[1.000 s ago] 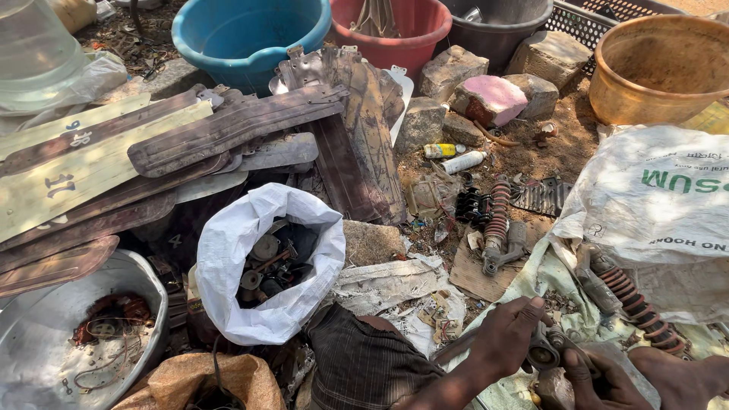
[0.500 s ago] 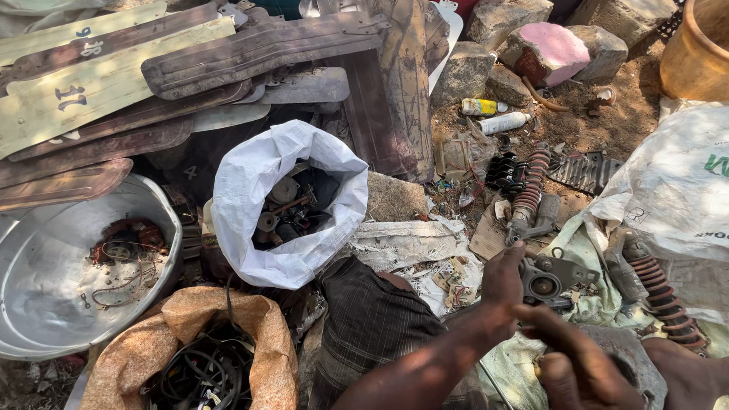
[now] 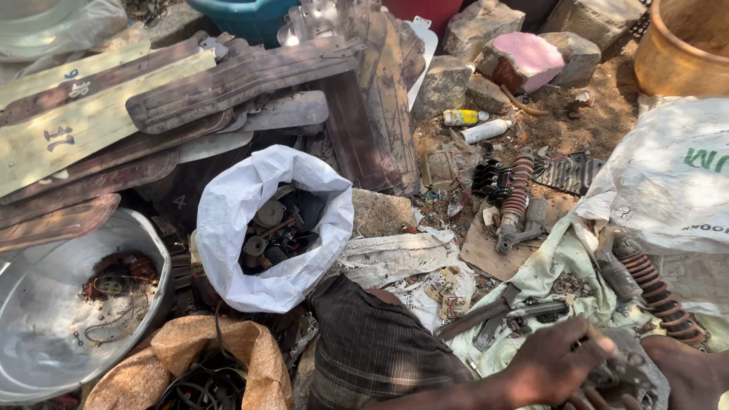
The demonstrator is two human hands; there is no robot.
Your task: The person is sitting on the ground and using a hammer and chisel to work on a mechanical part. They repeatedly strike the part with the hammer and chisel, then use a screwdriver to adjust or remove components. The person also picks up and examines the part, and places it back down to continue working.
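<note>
Scrap-strewn dirt ground: left hand (image 3: 558,361) grips a grey greasy metal engine part (image 3: 626,372), likely heavy and slippery; right hand (image 3: 683,372) mostly hidden, grip indeterminable.

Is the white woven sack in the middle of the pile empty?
No, the open white woven sack holds dark metal parts, round and shaft-like, visible through its rolled-back mouth.

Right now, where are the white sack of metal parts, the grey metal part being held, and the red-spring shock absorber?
white sack (image 3: 228,220): head view, left wall.
grey metal part (image 3: 634,372): head view, top face.
red-spring shock absorber (image 3: 518,190): head view, spring coil.
</note>
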